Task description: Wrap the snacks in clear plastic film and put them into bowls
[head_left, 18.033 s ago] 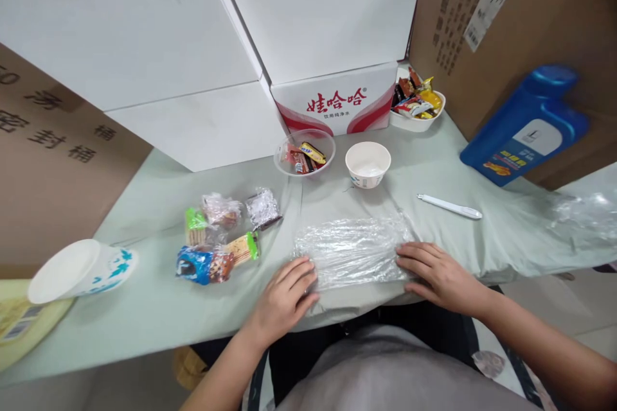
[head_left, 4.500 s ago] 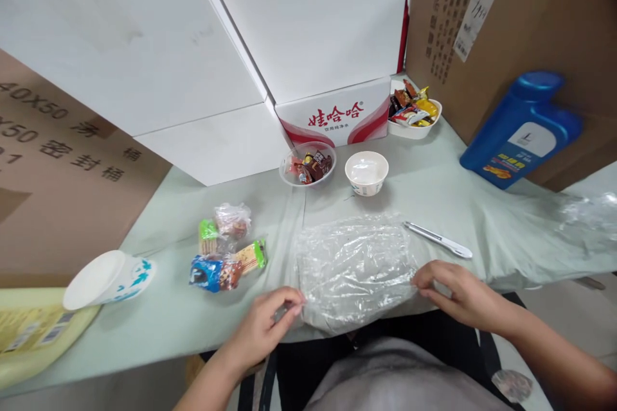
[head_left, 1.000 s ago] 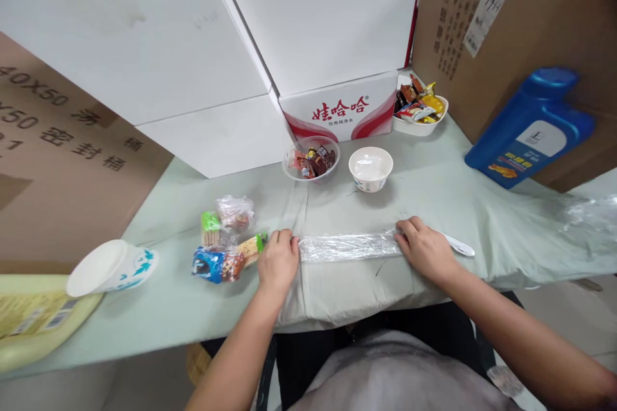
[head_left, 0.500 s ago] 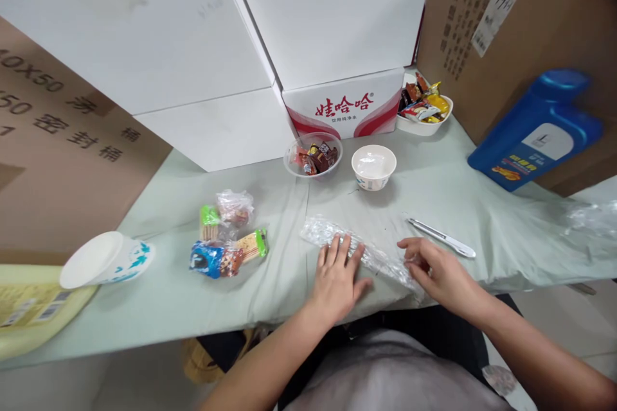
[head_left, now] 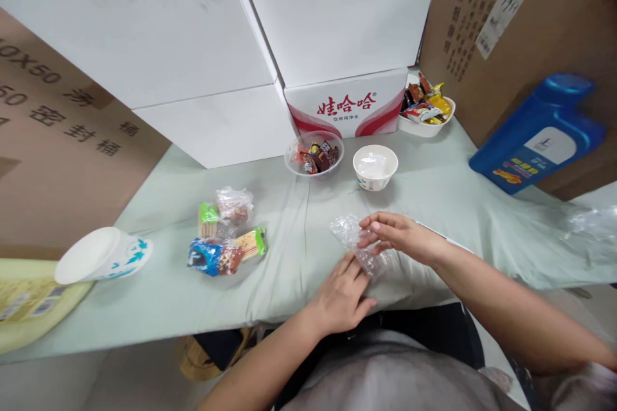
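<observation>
A crumpled piece of clear plastic, apparently bubble wrap (head_left: 343, 228), lies on the cloth-covered table near the front edge. My left hand (head_left: 341, 295) rests at its near side, fingers lying flat and the thumb apart. Over its right part is my right hand (head_left: 402, 237), with fingers stretched out to the left; whether they press on the plastic I cannot tell. Most of a white utility knife (head_left: 441, 233) is hidden behind my right hand and wrist. Just beyond the plastic stands a white paper bowl (head_left: 375, 174) with clear film or plastic in it.
Wrapped snacks (head_left: 226, 231) lie to the left, near a tipped paper cup (head_left: 126, 257) and a yellow bottle (head_left: 43, 314). Behind are a clear bowl (head_left: 295, 166) and a white bowl (head_left: 424, 129) of sweets. A blue bottle (head_left: 535, 141) leans against a carton (head_left: 482, 90) on the right.
My right hand has moved left and away from me, over the plastic, and now covers most of the knife. The long plastic strip now looks shorter and bunched. My left hand has shifted slightly nearer.
</observation>
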The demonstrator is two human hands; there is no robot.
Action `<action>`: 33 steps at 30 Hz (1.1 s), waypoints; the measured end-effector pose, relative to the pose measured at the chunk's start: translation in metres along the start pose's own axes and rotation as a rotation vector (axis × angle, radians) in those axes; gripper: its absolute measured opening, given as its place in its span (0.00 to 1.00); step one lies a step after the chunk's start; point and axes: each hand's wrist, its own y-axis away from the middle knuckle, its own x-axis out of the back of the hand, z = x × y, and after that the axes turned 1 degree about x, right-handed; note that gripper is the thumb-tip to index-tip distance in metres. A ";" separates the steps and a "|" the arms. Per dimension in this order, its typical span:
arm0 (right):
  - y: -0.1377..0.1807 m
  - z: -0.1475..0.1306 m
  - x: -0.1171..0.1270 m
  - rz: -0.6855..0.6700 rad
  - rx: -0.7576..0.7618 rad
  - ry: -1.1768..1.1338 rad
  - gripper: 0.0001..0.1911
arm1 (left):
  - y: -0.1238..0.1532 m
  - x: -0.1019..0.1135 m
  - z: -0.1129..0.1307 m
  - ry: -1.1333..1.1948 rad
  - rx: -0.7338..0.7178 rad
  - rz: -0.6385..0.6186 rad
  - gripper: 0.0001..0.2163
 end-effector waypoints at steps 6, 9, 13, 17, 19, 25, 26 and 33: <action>-0.054 0.019 0.001 0.089 -0.093 -0.042 0.16 | 0.000 -0.005 -0.005 0.018 0.022 0.044 0.26; -0.067 0.028 0.002 0.085 -0.082 -0.054 0.18 | 0.000 -0.008 -0.005 0.001 0.021 0.058 0.27; -0.064 0.019 0.007 0.147 0.261 0.049 0.22 | 0.001 -0.010 -0.006 -0.030 0.027 0.060 0.26; -0.040 0.013 0.010 0.181 0.454 0.424 0.18 | 0.001 -0.012 -0.007 -0.025 0.023 0.088 0.26; -0.026 0.024 0.008 0.067 0.457 0.693 0.18 | 0.001 -0.013 -0.007 -0.026 0.014 0.134 0.26; -0.006 0.068 0.002 -0.141 0.623 1.235 0.26 | 0.006 -0.005 -0.002 -0.002 -0.007 0.423 0.09; -0.006 0.071 0.003 -0.147 0.624 1.247 0.26 | 0.007 0.001 -0.002 0.007 -0.003 0.466 0.08; 0.001 0.069 0.000 -0.215 0.534 1.403 0.38 | -0.008 0.031 -0.026 -0.111 0.084 0.392 0.13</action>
